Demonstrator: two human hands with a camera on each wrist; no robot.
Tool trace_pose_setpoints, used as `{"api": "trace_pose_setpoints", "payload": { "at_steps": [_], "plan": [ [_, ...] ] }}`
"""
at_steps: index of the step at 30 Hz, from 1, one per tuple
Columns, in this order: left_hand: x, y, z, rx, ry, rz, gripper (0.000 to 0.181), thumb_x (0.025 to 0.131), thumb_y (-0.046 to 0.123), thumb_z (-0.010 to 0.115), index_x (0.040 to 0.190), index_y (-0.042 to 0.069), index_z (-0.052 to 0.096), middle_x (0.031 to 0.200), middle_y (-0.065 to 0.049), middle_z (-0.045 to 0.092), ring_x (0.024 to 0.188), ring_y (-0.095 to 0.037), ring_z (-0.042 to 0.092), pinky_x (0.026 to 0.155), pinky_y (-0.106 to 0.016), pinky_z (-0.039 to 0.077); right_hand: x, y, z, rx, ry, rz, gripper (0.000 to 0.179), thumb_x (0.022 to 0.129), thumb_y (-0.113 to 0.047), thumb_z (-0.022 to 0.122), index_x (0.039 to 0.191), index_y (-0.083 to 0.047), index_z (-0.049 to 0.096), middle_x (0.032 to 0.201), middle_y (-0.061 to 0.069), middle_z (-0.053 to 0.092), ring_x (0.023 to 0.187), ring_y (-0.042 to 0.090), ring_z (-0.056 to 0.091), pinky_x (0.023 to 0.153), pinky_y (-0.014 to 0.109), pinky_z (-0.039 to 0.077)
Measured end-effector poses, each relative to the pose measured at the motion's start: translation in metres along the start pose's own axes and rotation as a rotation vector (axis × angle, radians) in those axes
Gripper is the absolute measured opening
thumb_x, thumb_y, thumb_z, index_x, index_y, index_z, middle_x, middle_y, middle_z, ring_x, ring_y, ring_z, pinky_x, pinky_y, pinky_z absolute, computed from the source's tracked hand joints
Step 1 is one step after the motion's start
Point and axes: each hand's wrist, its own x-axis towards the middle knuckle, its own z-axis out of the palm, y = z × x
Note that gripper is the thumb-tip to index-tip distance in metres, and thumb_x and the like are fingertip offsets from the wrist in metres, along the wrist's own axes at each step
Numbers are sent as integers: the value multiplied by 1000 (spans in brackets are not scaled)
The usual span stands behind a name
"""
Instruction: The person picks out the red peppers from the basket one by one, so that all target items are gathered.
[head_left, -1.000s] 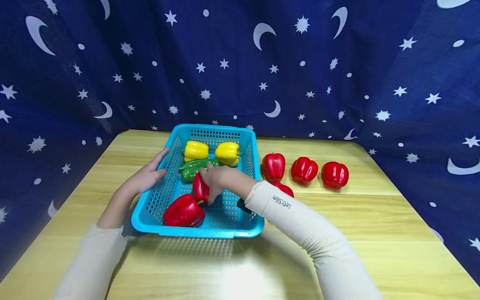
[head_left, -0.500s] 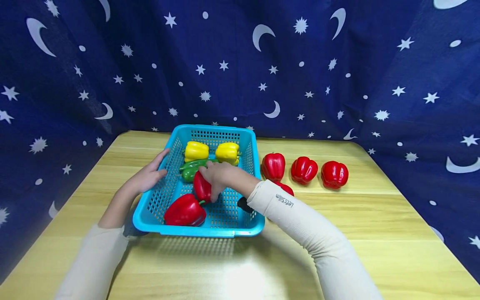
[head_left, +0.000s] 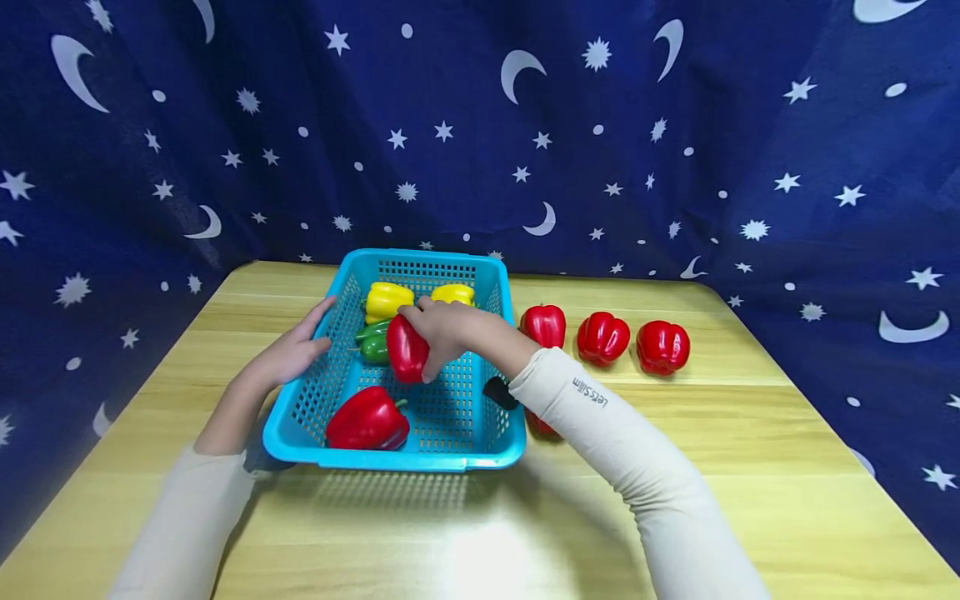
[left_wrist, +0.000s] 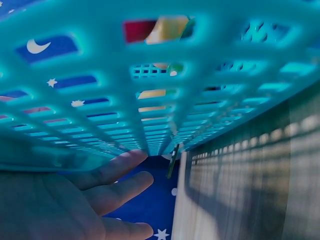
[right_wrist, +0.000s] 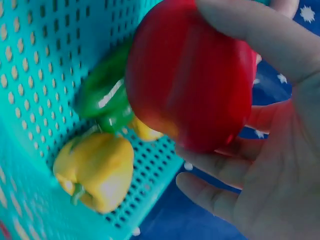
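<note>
My right hand (head_left: 447, 333) grips a red bell pepper (head_left: 408, 350) above the blue plastic basket (head_left: 450, 461). In the right wrist view, thumb and fingers curl round that red pepper (right_wrist: 190, 75). My left hand (head_left: 294, 350) touches the basket's left side, its fingers (left_wrist: 125, 190) fairly straight along the outside of the slotted wall. Inside the basket, another red bell pepper (head_left: 367, 419) lies at the front left. Green peppers (head_left: 373, 343) sit behind it, partly hidden by the held one. Yellow bell peppers (head_left: 388, 302) lie near the back, some covered by my right hand.
Right of the basket, red bell peppers (head_left: 603, 338) stand on the wooden table (head_left: 675, 433). One red pepper (head_left: 542, 427) is mostly hidden under my right forearm. A dark blue curtain (head_left: 450, 125) with moons and stars hangs behind the table.
My right hand has lifted the red bell pepper away from the basket's bottom, up and slightly toward the back. The left hand stays at the basket's side.
</note>
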Motion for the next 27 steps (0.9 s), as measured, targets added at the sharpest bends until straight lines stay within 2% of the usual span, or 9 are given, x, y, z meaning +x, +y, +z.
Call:
{"api": "trace_pose_setpoints", "payload": {
  "at_steps": [6, 11, 18, 27],
  "plan": [
    [0, 2, 0, 8, -3, -10, 70, 90, 7, 33, 147, 13, -8, 150, -26, 2, 131, -52, 19, 99, -67, 24, -22, 21, -11, 106, 89, -31, 101, 64, -34, 81, 144, -16, 21, 135, 8, 37, 119, 24, 41, 85, 34, 51],
    [0, 3, 0, 5, -12, -21, 70, 91, 8, 33, 147, 14, -10, 150, -26, 0, 131, -52, 17, 99, -68, 23, -46, 44, -13, 265, 159, -55, 99, 64, -29, 81, 143, -17, 22, 132, 8, 37, 120, 24, 38, 85, 37, 52],
    [0, 3, -1, -2, -27, -36, 71, 91, 8, 32, 146, 14, -11, 150, -26, 0, 129, -52, 19, 97, -68, 28, -74, 78, -1, 429, 250, -62, 100, 62, -24, 82, 143, -16, 23, 132, 9, 34, 121, 27, 36, 84, 40, 52],
    [0, 5, 1, -4, -31, -24, 70, 91, 7, 31, 146, 13, -11, 150, -27, -1, 128, -54, 19, 94, -67, 31, -119, 117, 21, 587, 345, 4, 101, 60, -20, 83, 142, -19, 24, 127, 11, 35, 116, 31, 42, 82, 44, 53]
  ]
}}
